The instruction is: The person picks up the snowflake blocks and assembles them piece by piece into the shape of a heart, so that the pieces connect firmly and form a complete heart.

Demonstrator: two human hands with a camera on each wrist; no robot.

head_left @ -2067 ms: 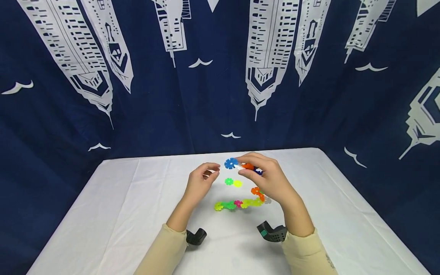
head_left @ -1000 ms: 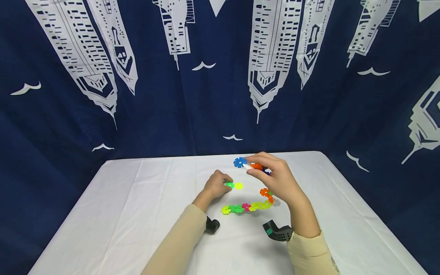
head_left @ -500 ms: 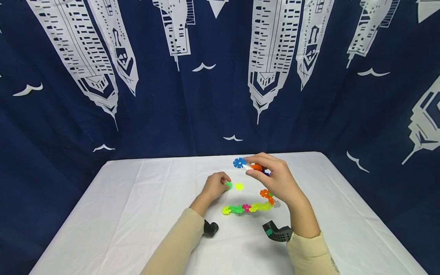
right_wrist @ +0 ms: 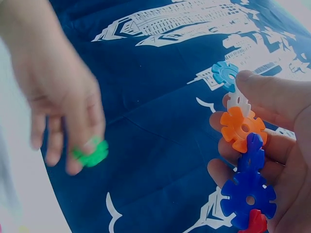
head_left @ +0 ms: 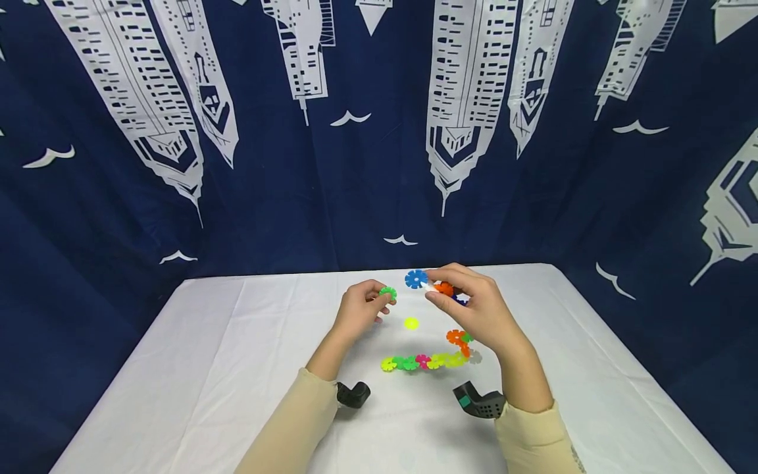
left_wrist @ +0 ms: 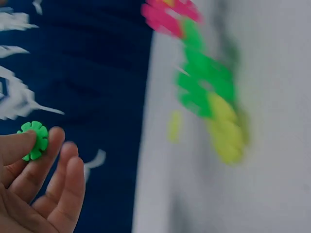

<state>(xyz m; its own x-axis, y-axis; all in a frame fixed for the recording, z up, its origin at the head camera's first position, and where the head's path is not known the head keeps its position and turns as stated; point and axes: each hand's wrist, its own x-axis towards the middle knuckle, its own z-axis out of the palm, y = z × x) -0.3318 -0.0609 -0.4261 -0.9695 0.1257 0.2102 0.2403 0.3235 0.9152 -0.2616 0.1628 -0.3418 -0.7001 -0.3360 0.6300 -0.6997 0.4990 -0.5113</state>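
Note:
Between thumb and forefinger my left hand (head_left: 359,309) pinches a green snowflake disc (left_wrist: 40,141), lifted above the table. My right hand (head_left: 470,296) holds a chain of linked snowflake discs. In the right wrist view that chain runs from a light blue disc (right_wrist: 225,75) through a white disc (right_wrist: 239,102) and an orange disc (right_wrist: 243,129) to dark blue discs (right_wrist: 249,200), with a red disc (right_wrist: 257,222) at the frame's lower edge. The thumb lies by the white and light blue pieces. A gap separates the green disc from the chain's light blue end.
A loose yellow disc (head_left: 411,323) lies on the white table (head_left: 237,368) below the hands. Nearer me a second chain (head_left: 423,361) of yellow, green, pink and orange discs bends upward at its right end. A dark blue printed curtain (head_left: 367,171) hangs behind the table.
My left hand reached down to the green disc beside the yellow one, took hold of it and raised it off the table. My right hand keeps holding its chain in nearly the same place.

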